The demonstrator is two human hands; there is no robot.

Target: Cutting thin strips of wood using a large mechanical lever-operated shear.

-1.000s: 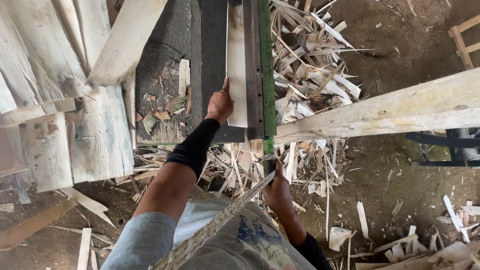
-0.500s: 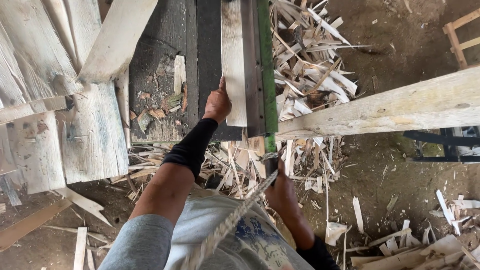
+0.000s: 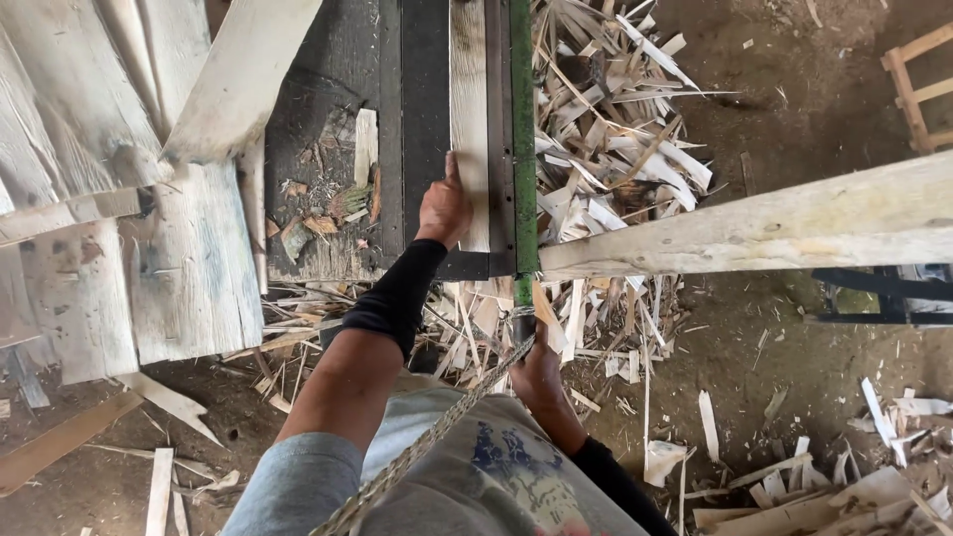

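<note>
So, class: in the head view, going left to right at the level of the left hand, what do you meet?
Weathered planks → dark bench top → left hand → pale wood strip → green bar → long pale beam.

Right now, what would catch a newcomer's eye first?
The left hand pressing a pale wood strip on the dark bench at centre, beside a green bar. The right hand grips that bar's near end. A heap of wood offcuts sprawls to the right.
</note>
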